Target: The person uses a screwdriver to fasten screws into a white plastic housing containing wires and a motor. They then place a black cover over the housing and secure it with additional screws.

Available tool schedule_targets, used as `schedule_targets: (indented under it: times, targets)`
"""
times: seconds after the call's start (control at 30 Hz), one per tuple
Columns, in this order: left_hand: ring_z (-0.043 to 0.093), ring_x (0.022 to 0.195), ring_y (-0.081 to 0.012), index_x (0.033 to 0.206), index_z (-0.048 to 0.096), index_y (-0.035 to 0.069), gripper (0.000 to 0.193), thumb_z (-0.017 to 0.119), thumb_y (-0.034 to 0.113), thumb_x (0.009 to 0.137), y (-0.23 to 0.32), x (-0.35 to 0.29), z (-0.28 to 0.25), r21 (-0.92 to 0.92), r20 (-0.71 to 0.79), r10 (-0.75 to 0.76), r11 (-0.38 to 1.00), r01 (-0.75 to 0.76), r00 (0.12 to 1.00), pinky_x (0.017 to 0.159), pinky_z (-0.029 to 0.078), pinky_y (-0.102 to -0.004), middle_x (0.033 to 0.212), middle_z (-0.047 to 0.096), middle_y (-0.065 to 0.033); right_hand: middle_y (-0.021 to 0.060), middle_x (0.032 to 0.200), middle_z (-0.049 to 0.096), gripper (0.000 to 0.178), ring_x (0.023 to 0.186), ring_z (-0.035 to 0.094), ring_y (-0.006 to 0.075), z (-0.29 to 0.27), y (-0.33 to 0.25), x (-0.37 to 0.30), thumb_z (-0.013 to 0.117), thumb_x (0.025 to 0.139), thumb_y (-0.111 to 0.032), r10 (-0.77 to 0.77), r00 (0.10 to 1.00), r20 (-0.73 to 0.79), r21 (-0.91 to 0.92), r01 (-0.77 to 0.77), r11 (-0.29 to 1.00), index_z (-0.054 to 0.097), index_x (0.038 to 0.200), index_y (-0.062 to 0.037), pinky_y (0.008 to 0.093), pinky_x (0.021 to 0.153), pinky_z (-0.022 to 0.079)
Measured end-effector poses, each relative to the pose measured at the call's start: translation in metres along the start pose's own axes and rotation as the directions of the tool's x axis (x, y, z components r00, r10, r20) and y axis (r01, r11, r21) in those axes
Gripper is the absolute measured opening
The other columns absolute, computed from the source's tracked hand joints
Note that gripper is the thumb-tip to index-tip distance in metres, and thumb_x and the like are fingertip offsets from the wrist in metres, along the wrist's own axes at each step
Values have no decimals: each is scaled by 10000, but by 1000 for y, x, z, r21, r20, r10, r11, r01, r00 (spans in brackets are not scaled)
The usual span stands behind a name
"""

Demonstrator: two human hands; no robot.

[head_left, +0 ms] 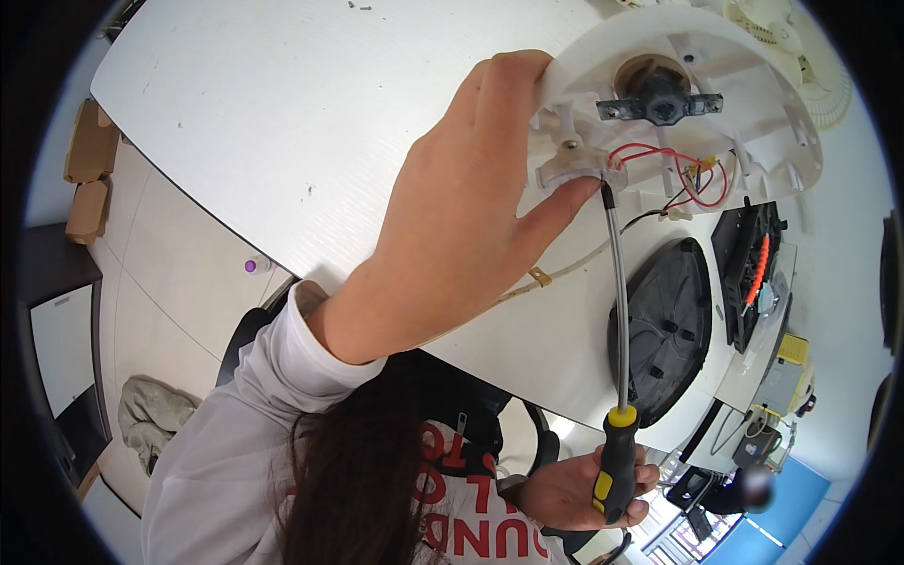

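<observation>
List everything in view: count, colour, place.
Curved plastic housing: 1, white, upper right
Round crossbar part: 1, dark, inside housing
Thin wires: several, red, at housing
Long screwdriver: 1, black-yellow handle, right half
Thin cord: 1, whitish, below housing
Oval plastic shell: 1, black, on table
Open case: 1, black, beside shell
Table: 1, white, centre
Cardboard boxes: 2, brown, left
Small bottle: 1, purple-capped, floor
Crumpled cloth: 1, greyish, lower left
Farther things: too small to count
Shirt: 1, white and red, bottom
Left grip: 1, bare, on housing
Right grip: 1, bare, around screwdriver
</observation>
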State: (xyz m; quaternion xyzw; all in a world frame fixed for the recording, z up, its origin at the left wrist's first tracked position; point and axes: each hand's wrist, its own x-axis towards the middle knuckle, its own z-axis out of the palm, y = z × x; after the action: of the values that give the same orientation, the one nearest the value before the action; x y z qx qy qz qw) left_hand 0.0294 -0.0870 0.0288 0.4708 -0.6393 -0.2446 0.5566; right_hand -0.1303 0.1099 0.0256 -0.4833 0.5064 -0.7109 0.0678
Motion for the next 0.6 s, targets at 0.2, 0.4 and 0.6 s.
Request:
schedule_targets:
  times: [0.2,0.4,0.6]
  targets:
    - [601,934,-251,1179,380,17,596,728,87,701,0,0,0,9,-16,24,1000,-24,1000,842,448,-359,1043,570,-141,26,1080,372,233,1071,373,230,1,-2,1,612,841,-267,-92,996,-10,-247,87,965,485,1035,-244,416,823,503]
    - [601,937,-248,1179,389,31,593,731,91,698,-1,0,-1,17,-14,26,1000,-26,1000,835,450,-356,1049,573,-126,19,1108,381,216,1102,361,227,4,-4,2,608,848,-282,46,998,-33,-97,-49,994,493,1027,-245,421,936,415]
    - [603,922,-223,1178,391,26,588,728,77,698,0,0,0,27,-16,20,999,-19,1000,832,453,-336,1035,574,-114,62,1140,398,261,1107,406,239,15,3,1,567,871,-257,135,980,-145,-120,-152,981,427,1078,-187,388,1011,319]
